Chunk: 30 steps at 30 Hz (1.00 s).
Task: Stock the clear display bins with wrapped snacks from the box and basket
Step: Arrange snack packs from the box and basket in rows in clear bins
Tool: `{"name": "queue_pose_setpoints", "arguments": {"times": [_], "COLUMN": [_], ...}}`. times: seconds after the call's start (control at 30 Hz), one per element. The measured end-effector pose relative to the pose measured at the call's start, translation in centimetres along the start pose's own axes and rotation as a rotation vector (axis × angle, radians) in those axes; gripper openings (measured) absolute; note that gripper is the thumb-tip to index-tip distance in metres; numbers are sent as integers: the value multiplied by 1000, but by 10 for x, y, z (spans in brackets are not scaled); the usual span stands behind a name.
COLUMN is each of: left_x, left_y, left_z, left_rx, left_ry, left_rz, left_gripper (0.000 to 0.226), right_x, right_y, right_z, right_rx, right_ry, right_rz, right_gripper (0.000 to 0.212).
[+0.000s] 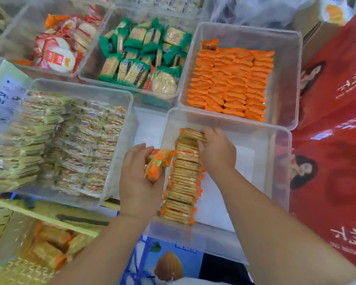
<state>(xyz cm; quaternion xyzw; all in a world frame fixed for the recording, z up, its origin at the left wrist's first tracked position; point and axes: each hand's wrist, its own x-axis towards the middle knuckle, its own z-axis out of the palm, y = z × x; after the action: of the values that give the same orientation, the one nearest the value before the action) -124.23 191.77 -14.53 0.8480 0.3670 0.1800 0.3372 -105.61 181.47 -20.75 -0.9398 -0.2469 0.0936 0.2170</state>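
Cracker packs (183, 182): orange-edged wrappers, stood on edge in one row along the left side of the near clear bin (280, 161). The row runs from the near wall toward the far wall.

left grip (140, 182): clamped round a bunch of orange packs (158, 163), fingers curled over them. It's held over the bin's left wall, just left of the row's middle. Can't tell if the bunch touches the row.

right grip (218, 153): inside the same bin, on the right of the row. Fingertips pinch the end pack (193, 134) at the row's far end; that pack sits tilted across the top of the row.

So the row lies between the two grips, left one outside it, right one inside.

Around:
- far right bin (286, 68), just behind the near one: orange sachets (230, 83) in tight rows.
- middle bin (86, 64): green packs (140, 52), loose pile.
- far left bin (17, 38): red-and-white packs (60, 48).
- left bin (123, 140), beside the near bin: pale yellow packs (60, 145), stacked in rows.
- yellow basket (0, 223) bottom left, more orange-edged packs (47, 243) inside, blurred.
- red cartons (333, 140) along the right edge.
- blue box (169, 264) with a nut picture, under the near bin's front.
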Motion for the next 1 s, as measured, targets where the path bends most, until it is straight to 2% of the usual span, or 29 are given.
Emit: {"name": "queue_pose_setpoints", "arguments": {"times": [0.2,0.37,0.43,0.5,0.53,0.77,0.87,1.0], "left_x": [5,6,6,6,6,5,6,5], "left_y": [-4,-7,-8,-8,-8,-7,-7,-7], "left_z": [7,9,10,10,10,10,10,9], "left_rx": [-64,-74,-82,-69,-64,-61,-61,-68], "left_ry": [-7,4,12,13,12,-2,-14,-28], "left_rz": [4,-26,-35,-19,-10,-14,-22,-27], "left_gripper": [43,41,41,42,42,42,43,45], "right_x": [3,9,11,11,10,10,13,8], "right_y": [3,6,5,3,1,-2,-3,-2], "right_z": [14,18,20,22,22,14,14,19], "right_rx": [218,242,242,254,266,526,555,523], "right_ry": [-170,-167,-189,-211,-210,-68,-52,-19], "right_rz": [105,128,130,131,132,314,335,319], "right_gripper": [25,36,29,9,4,13,22,22]}}
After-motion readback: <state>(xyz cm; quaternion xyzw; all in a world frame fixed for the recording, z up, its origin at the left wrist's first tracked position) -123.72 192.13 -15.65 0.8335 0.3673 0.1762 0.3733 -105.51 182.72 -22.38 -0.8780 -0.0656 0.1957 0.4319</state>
